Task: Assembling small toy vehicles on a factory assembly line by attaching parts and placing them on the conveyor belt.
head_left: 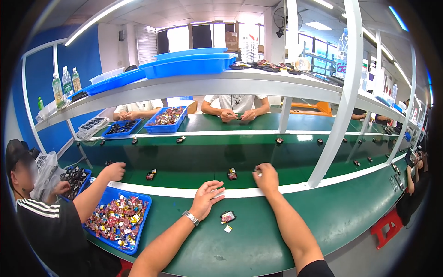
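My left hand (pixel 207 198) is open over the front edge of the green work surface, palm turned inward and fingers apart, with nothing in it. A silver watch is on that wrist. My right hand (pixel 266 179) reaches over the white rail onto the green belt, its fingers closed on a small black part, mostly hidden by the fingers. Between my forearms lies a small black-rimmed part (pixel 228 216) with a red and white face. Just below it sits a loose white and yellow piece (pixel 228 229). Another such part (pixel 232 174) rests on the belt between my hands.
A blue tray (pixel 148 217) of small red, white and yellow pieces stands at the left. Beside it, a co-worker's hand (pixel 113 171) reaches over the belt. White posts (pixel 339 101) carry a shelf with blue trays (pixel 187 66). More people sit across the line.
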The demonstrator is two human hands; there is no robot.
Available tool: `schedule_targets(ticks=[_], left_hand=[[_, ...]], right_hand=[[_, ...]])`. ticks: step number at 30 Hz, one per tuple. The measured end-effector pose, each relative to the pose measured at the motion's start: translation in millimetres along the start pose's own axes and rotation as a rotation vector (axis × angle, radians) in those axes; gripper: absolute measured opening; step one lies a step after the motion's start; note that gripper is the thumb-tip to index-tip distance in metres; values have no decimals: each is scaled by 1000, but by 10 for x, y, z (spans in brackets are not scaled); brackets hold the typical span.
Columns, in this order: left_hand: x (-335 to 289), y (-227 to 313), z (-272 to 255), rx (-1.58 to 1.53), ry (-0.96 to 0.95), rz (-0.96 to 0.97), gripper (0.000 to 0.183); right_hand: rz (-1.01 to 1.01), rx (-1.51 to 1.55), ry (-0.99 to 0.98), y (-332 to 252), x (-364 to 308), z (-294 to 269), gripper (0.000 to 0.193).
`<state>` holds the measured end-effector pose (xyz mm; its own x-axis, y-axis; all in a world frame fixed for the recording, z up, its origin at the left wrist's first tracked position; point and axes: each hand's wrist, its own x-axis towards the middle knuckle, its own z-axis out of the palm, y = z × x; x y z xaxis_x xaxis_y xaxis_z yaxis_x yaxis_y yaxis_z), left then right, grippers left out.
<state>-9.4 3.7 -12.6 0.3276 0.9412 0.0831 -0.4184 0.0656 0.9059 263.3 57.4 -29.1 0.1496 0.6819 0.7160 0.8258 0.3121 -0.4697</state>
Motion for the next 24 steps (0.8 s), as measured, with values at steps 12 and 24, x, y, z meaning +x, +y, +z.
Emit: schedule_targets(ticks=[12, 24], left_hand=[[73, -22, -206, 270, 86, 106, 20], [-13, 108, -325, 271, -9, -141, 34]], right_hand=[[175, -118, -292, -898, -95, 382, 63], [128, 599, -346, -774, -418, 26, 47]])
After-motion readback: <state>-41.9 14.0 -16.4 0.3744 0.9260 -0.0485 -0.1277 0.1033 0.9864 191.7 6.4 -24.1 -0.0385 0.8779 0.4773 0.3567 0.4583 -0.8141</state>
